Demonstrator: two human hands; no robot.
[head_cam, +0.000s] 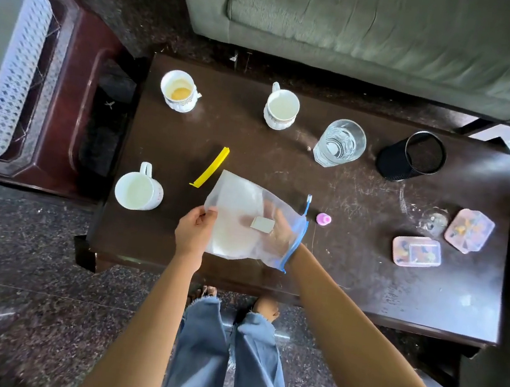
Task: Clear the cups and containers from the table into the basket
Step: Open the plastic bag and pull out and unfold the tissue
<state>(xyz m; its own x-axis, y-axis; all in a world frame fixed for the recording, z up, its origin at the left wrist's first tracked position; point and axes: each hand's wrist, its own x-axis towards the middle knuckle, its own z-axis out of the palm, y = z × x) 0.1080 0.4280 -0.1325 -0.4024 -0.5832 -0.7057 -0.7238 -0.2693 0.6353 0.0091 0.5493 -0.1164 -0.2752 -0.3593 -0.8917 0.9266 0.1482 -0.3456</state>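
Note:
My left hand point(194, 232) pinches the near-left edge of a frosted zip bag point(238, 210) above the dark table point(350, 272). My right hand point(278, 229) is inside the bag, seen through the plastic, touching a small pale block point(262, 224); whether it grips the block is unclear. Three white cups stand on the table: one point(138, 188) at the near left, one with brown dregs point(179, 90) at the far left, one point(281, 108) at the far middle. A glass of water point(339, 143) and a black mesh cup point(413, 156) stand further right. The white lattice basket point(20, 62) is far left.
Two pink lidded boxes point(416, 251) point(469, 230) and a small clear glass point(433, 220) sit at the right. A yellow bag clip point(211, 167), a blue toothbrush point(307, 204) and a pink cap point(323, 218) lie near the bag. A green sofa point(384, 31) runs behind the table.

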